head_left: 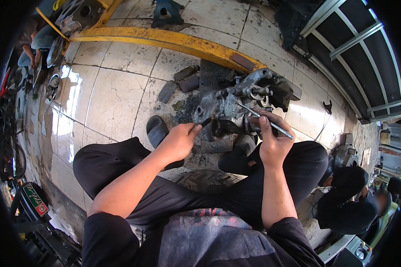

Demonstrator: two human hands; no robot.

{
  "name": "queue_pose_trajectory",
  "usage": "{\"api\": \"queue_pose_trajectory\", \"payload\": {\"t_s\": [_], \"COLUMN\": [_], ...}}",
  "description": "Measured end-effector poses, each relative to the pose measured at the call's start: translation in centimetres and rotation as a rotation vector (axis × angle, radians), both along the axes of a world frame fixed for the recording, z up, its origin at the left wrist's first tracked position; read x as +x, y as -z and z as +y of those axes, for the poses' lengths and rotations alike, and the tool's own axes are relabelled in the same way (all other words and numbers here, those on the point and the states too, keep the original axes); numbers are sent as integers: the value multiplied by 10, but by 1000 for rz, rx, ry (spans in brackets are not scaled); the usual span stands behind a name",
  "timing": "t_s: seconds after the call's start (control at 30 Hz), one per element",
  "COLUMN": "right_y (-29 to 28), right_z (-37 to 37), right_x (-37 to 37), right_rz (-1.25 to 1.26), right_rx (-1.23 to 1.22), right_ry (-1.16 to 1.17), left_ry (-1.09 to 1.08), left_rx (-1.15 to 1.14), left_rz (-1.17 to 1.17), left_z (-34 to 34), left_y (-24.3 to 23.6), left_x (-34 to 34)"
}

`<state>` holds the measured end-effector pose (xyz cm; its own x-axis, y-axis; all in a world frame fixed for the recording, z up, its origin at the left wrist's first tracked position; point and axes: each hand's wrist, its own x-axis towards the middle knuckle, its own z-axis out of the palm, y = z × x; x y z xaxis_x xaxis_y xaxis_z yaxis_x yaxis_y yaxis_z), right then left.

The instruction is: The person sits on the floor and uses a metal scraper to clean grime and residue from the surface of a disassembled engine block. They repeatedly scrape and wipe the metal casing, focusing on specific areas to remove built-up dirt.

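A grey, greasy cast-metal machine part (229,100) lies on the floor in front of me, between my feet. My left hand (181,141) is closed on a short dark handle (205,123), its far end against the near left side of the part; I cannot tell what it belongs to. A curved black piece (227,127) sits at the near side of the part. In my right hand (275,138) is a slim metal rod (278,129), held between thumb and fingers like a pen. Its tip reaches over the top of the part and seems to touch it or hover just above.
A yellow steel beam (165,38) crosses the floor beyond the part. Several dark blocks (167,92) lie to its left, near my sandal (157,131). A tyre (205,180) is beneath me. Another person (349,200) crouches at right; someone else (35,44) works at far left.
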<state>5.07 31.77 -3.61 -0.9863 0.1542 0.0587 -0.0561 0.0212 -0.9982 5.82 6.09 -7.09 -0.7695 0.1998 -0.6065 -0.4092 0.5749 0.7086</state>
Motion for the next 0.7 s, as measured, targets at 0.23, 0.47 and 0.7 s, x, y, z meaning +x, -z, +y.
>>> {"api": "queue_pose_trajectory", "payload": {"t_s": [0.23,0.47,0.7], "right_y": [0,4,6], "right_z": [0,-4,1], "right_x": [-1,-3,-3], "right_rz": [-15,-6,5], "right_rx": [-45,-36,-8], "right_ry": [8,-17,-36], "left_ry": [32,108,290], "left_rx": [18,-56,-167], "left_rz": [146,-15,293], "left_z": [17,5,-9], "left_y": [19,20,11], "left_x": [17,-1,-4]}}
